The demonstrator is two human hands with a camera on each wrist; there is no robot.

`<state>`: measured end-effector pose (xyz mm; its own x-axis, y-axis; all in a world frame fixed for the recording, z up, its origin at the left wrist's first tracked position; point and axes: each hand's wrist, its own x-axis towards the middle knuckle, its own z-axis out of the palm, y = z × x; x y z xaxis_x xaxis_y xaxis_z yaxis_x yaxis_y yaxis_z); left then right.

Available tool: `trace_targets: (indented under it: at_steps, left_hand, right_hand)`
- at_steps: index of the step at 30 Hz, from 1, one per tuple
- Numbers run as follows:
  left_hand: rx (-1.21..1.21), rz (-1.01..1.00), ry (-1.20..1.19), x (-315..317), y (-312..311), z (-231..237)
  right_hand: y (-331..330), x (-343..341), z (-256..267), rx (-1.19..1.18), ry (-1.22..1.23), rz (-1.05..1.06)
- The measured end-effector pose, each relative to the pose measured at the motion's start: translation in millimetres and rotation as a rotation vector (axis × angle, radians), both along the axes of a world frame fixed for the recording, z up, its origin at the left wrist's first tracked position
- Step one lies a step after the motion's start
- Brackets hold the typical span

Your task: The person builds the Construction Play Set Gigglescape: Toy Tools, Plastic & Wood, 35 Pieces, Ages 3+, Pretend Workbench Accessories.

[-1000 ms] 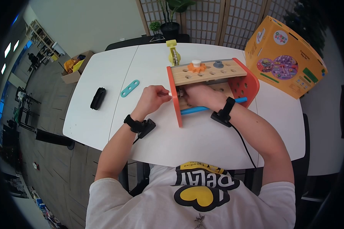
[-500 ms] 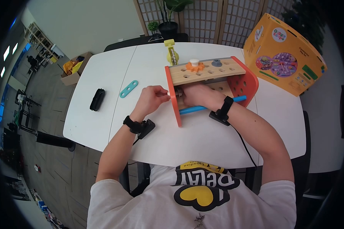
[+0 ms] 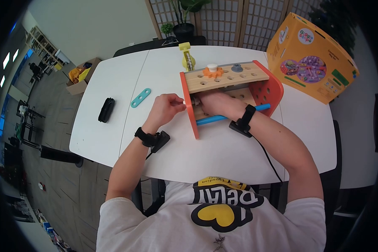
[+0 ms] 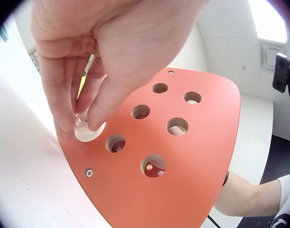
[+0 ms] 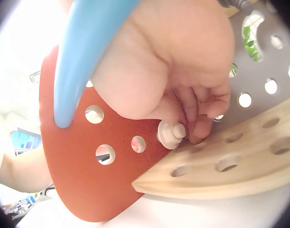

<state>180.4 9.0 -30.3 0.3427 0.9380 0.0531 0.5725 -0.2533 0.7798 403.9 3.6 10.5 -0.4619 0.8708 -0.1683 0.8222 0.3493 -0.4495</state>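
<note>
A toy workbench with red side panels (image 3: 190,111) and wooden hole boards (image 3: 227,78) stands on the table. My left hand (image 3: 166,110) is outside the left panel, its thumb and fingers pinching the round head of a white toy bolt (image 4: 89,134) set at a hole near the panel's edge. My right hand (image 3: 218,104) reaches inside, between the upper and lower boards. There its curled fingers grip a white nut (image 5: 169,136) on the bolt's end, against the panel's inner face. The right thumb is mostly hidden.
A blue bar (image 3: 212,120) spans the workbench front, below the right wrist. An orange gear (image 3: 213,73) with a white peg sits on top. Also on the table are a teal strip (image 3: 141,98), a black case (image 3: 106,110), a yellow toy (image 3: 187,56) and an orange box (image 3: 313,59).
The head view has shifted slightly. Both hands stay at the left panel, holding the bolt and nut, with barely any visible movement.
</note>
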Motion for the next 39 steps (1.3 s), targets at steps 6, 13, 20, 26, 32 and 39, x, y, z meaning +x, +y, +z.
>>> trace_targets:
  at_steps: [6, 13, 20, 26, 32, 39]
  left_hand:
    - [-0.016, 0.006, -0.010, 0, -1, 1]
    - [-0.029, 0.010, -0.007, 0, 1, -2]
    - [-0.023, 0.008, -0.027, 0, -2, 1]
    - [-0.005, 0.008, -0.017, 0, -2, 0]
    - [-0.012, 0.009, -0.016, 0, -1, 1]
    - [-0.017, 0.014, 0.004, 2, -3, 5]
  right_hand:
    - [-4, 6, -5, 0.094, 0.082, 0.013]
    - [2, 5, -7, 0.065, -0.001, 0.039]
    - [-1, -2, 2, -0.024, -0.036, -0.028]
    - [-2, 2, 5, -0.003, 0.019, -0.010]
    - [5, 4, -13, 0.130, -0.021, 0.057]
    - [0, -2, 0, 0.015, -0.038, -0.025]
